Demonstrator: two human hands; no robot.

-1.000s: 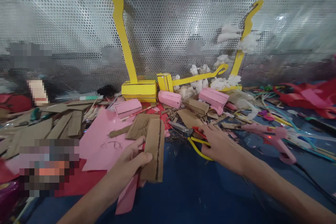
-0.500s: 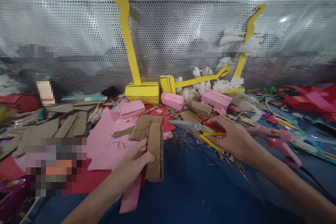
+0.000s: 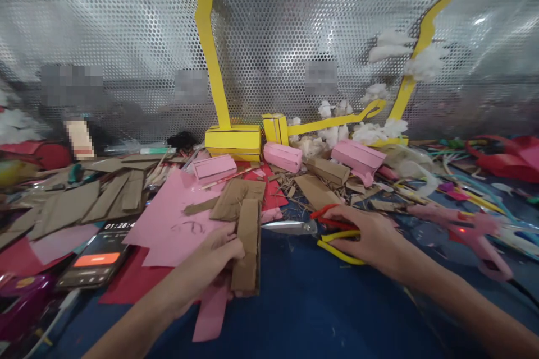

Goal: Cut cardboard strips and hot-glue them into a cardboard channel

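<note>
My left hand (image 3: 217,252) holds a flat brown cardboard strip (image 3: 247,235) by its left edge, thumb on top and the other fingers partly hidden. Scissors with one red and one yellow handle are in my right hand (image 3: 366,235), fingers at the red side and thumb at the yellow. Their silver blades (image 3: 290,228) lie low over the blue table and point left, toward the strip. Behind the strip is another cardboard piece (image 3: 236,197) on a pink sheet (image 3: 172,219). A narrow pink strip (image 3: 210,311) lies below my left hand.
Yellow box-based hooks (image 3: 233,140) stand along a perforated metal panel (image 3: 261,28). Pink boxes (image 3: 283,157) and a cardboard box (image 3: 327,171) sit before them. A corded pink glue gun (image 3: 467,230) lies right. Left are cardboard scraps (image 3: 67,207) and a phone (image 3: 99,255).
My right hand has lowered the scissors toward the table and nearer to me. The left hand stays on the cardboard strip. The view has tilted slightly down.
</note>
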